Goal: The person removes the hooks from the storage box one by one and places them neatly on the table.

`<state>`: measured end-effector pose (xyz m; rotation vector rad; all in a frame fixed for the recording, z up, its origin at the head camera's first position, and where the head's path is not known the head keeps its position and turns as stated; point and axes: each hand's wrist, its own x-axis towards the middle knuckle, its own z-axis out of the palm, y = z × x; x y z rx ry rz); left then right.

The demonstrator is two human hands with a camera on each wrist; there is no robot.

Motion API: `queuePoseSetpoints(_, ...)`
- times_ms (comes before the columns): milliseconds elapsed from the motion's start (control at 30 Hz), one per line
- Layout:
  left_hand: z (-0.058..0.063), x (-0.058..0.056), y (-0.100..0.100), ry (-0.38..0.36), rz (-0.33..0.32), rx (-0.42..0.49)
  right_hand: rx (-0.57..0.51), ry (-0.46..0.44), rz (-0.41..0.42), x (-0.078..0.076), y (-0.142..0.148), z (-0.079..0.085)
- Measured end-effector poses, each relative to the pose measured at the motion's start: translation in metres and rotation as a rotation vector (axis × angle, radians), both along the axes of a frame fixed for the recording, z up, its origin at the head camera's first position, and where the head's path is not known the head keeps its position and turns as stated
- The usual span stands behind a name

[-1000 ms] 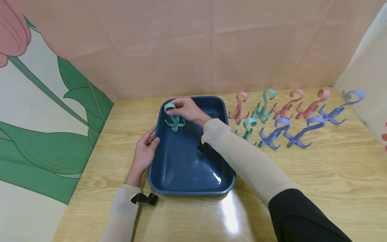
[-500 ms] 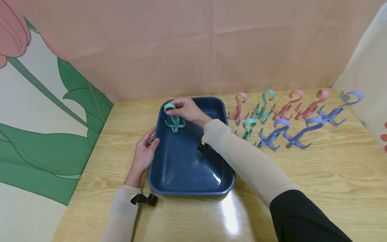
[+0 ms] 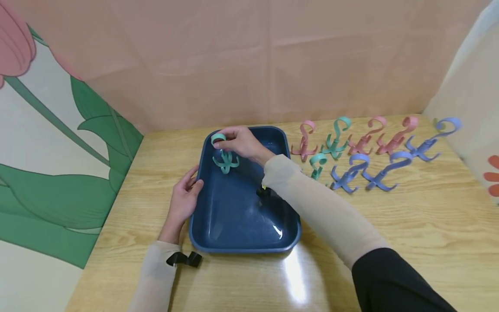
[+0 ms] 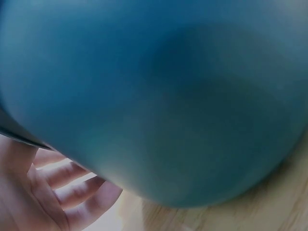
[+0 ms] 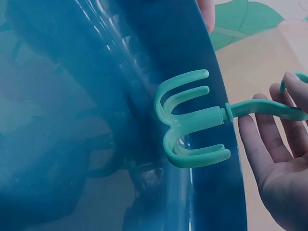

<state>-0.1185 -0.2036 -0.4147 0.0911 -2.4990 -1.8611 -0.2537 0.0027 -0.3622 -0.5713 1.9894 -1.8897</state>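
My right hand (image 3: 238, 141) holds a mint-green four-pronged swivel hook (image 3: 226, 164) by its curled upper end, over the far left corner of a dark blue rectangular tub (image 3: 238, 221). In the right wrist view, the hook's prongs (image 5: 192, 161) point back toward its neck, close by the tub's inner wall. Flat fingers of my left hand (image 3: 184, 197) lie along the tub's left outer wall, with the thumb at the rim. The left wrist view shows mostly the blurred outer wall (image 4: 168, 101), with the left hand (image 4: 57, 192) beside it, fingers spread.
Right of the tub, several similar hooks stand on the wooden table (image 3: 409, 242): pink (image 3: 305, 145), green (image 3: 335, 143) and blue (image 3: 386, 171). My right sleeve (image 3: 323, 203) crosses the tub's right rim. A pinkish backdrop (image 3: 218, 78) rises behind the table.
The head view has shifted slightly, so the table things appear a little farther left. Both hands and the held hook keep nearly the same places.
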Motion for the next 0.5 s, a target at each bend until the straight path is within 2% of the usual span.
queuePoseSetpoints(500, 0.001, 0.001, 0.001, -0.010, 0.011, -0.013, -0.024, 0.103, -0.005, 0.019, 0.015, 0.020)
